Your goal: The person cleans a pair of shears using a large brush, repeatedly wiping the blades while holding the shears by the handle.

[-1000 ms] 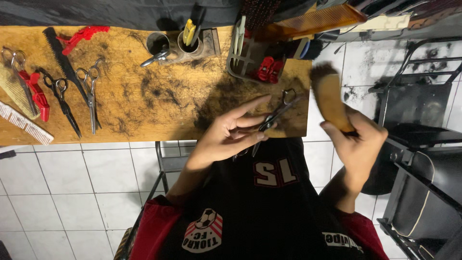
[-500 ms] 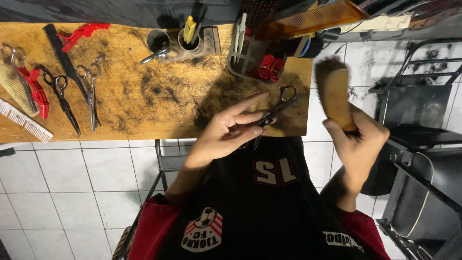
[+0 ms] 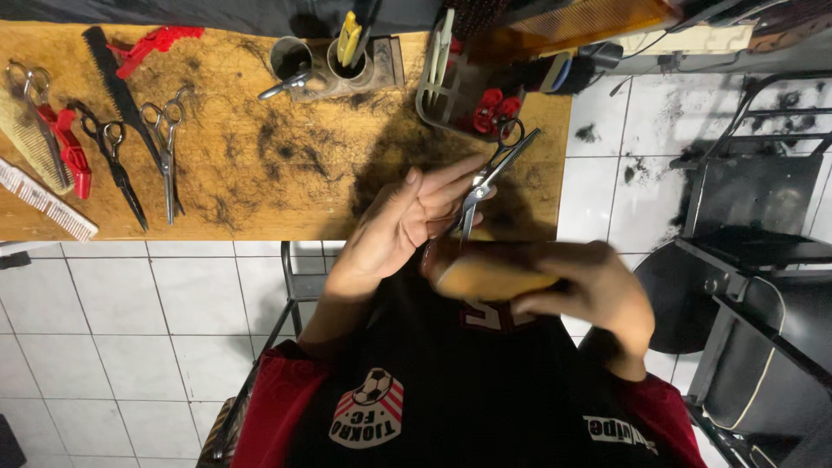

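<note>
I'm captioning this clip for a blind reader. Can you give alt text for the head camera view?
The left hand holds scissors while the right hand holds a tan brush sideways just below them. Behind lies a wooden table strewn with hair clippings, more scissors and a black comb.

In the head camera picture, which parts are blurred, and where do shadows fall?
Head view: the right hand and the tan brush it holds are smeared by motion blur; the left hand with the thinning scissors is sharper. A dark shadow lies on the wooden table under the hands.
</note>
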